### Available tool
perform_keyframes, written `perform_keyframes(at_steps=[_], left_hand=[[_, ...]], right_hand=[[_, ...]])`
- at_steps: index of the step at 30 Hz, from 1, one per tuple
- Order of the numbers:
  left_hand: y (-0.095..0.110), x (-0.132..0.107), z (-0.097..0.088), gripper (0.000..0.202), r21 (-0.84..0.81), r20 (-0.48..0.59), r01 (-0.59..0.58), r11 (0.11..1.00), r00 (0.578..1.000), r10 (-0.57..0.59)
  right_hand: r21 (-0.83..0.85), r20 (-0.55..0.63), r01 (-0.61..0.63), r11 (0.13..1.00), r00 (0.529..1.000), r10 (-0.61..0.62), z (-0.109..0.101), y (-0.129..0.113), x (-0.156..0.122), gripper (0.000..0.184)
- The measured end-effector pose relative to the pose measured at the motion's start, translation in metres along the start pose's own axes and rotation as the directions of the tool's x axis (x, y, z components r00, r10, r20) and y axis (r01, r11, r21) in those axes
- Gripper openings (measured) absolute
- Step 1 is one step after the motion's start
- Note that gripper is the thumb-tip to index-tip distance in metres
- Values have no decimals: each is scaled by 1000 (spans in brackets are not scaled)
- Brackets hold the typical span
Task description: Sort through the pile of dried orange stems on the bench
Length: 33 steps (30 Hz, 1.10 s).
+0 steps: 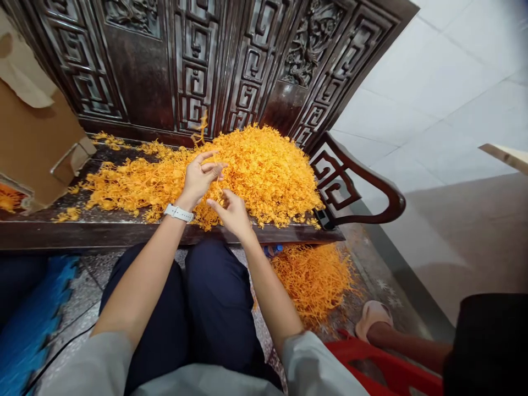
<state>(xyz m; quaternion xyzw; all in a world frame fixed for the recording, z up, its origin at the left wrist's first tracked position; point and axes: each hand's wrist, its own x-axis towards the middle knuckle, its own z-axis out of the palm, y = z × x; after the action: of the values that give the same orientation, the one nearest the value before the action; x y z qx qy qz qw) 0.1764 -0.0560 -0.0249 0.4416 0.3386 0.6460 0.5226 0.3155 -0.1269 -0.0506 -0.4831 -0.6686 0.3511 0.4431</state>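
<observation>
My left hand [199,177], with a pale watch [179,213] on the wrist, is held over a heap of small orange plastic flower pieces [272,170]. Its thumb and fingers pinch a thin orange piece [216,158]. Just below and to the right, my right hand [234,213] has its thumb and forefinger curled close together. Whatever lies between those fingertips blends into the orange behind and cannot be made out. Another orange piece [202,129] shows against the bench back, beyond my left fingers.
The heap lies on a dark carved wooden bench [148,82] with a curved armrest [388,206]. At left stands a cardboard box [37,132]. Orange strands [315,280] pile on the floor beside a red stool [371,363]. Another person's foot [374,318] is at right.
</observation>
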Motion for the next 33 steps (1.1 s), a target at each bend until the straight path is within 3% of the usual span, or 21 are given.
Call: perform_keyframes(at_steps=[2, 5, 9, 13, 15, 18, 20, 23, 25, 27, 28, 29, 30, 31, 32, 33], left_hand=[[1, 0, -4, 64, 31, 12, -9, 999, 1000, 8], [0, 1, -10, 59, 143, 119, 47, 989, 991, -64], [-4, 2, -10, 49, 190, 238, 103, 976, 960, -147], [-9, -1, 2, 43, 44, 118, 75, 996, 990, -80], [-12, -4, 10, 37, 8, 37, 79, 997, 996, -79], [-15, -5, 19, 26, 12, -20, 93, 996, 995, -93], [-15, -2, 18, 20, 28, -86, 74, 997, 994, -71], [-12, 7, 5, 22, 76, -322, 47, 996, 946, -20], [-10, 12, -3, 23, 44, -386, 100, 994, 919, -76], [-7, 12, -6, 23, -32, -317, 157, 987, 935, -160], [-6, 11, -5, 22, -67, -272, 167, 984, 946, -179], [-4, 8, -2, 22, -92, -233, 168, 982, 955, -185], [-2, 6, 1, 21, -107, -200, 165, 981, 962, -184], [0, 3, 4, 20, -115, -173, 160, 980, 969, -178], [2, 0, 6, 20, -119, -148, 152, 981, 974, -169], [4, -2, 8, 20, -123, -121, 139, 983, 981, -153]], right_hand=[[28, -44, 37, 999, 998, -35, 8, -3, 9, 41], [60, -111, 54, 997, 993, -48, 0, -7, 16, 44], [-143, -96, 99, 985, 989, -113, -23, -7, 18, 47], [-420, -178, 34, 907, 977, -119, -37, -2, 13, 53], [-529, -143, 45, 847, 980, -141, -38, -5, 8, 55], [-625, -32, 154, 765, 974, -222, -33, -24, -11, 55], [-617, 21, 265, 741, 947, -322, -30, -48, -33, 53], [-401, 191, 536, 743, 842, -505, -29, -90, -71, 48], [-57, 433, 650, 758, 700, -568, -33, -110, -87, 45], [294, 645, 520, 802, 511, -568, -43, -115, -84, 40], [420, 679, 387, 821, 466, -567, -50, -111, -75, 39], [515, 653, 253, 819, 503, -565, -58, -104, -63, 42], [590, 571, 140, 795, 624, -534, -65, -94, -49, 49], [651, 447, 55, 757, 779, -441, -72, -83, -34, 57], [688, 305, -4, 726, 909, -284, -78, -73, -19, 62], [702, 162, -45, 711, 982, -98, -82, -62, -6, 65]])
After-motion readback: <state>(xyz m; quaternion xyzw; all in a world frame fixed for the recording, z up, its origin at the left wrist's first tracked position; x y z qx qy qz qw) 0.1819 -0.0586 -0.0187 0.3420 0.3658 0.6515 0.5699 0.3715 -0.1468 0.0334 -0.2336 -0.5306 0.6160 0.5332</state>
